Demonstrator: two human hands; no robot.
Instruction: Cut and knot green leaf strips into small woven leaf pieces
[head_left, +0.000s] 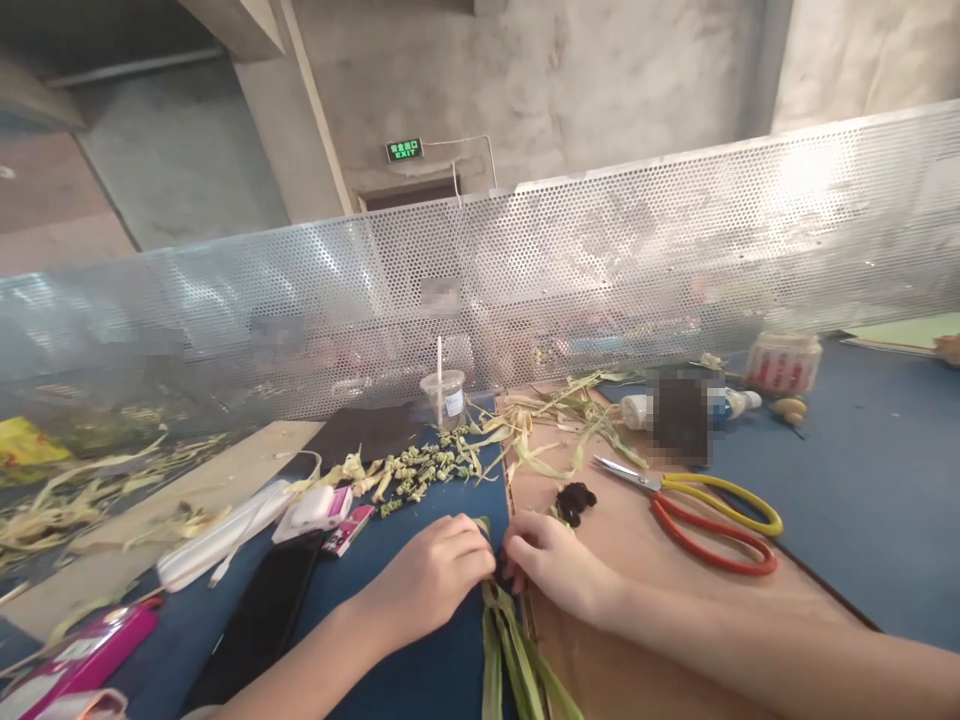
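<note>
Long green leaf strips (517, 660) hang down from between my two hands, toward the front edge of the view. My left hand (450, 565) is closed around their upper end, with a bit of green showing above its fingers. Close beside it, my right hand (555, 568) is closed too, its fingertips pinched at the same bundle; the exact grip is hidden. To the right, on the brown board (600, 620), lie open scissors (712, 515) with one yellow and one red handle. A small dark coil (576, 503) rests just beyond my right hand.
Small knotted green pieces (424, 470) are heaped beyond my hands, near a clear plastic cup (444, 395). A black phone (259, 620) and a white bar-shaped thing (225, 535) lie left. A jar (784, 362) stands far right. A perforated metal partition (600, 260) closes off the back.
</note>
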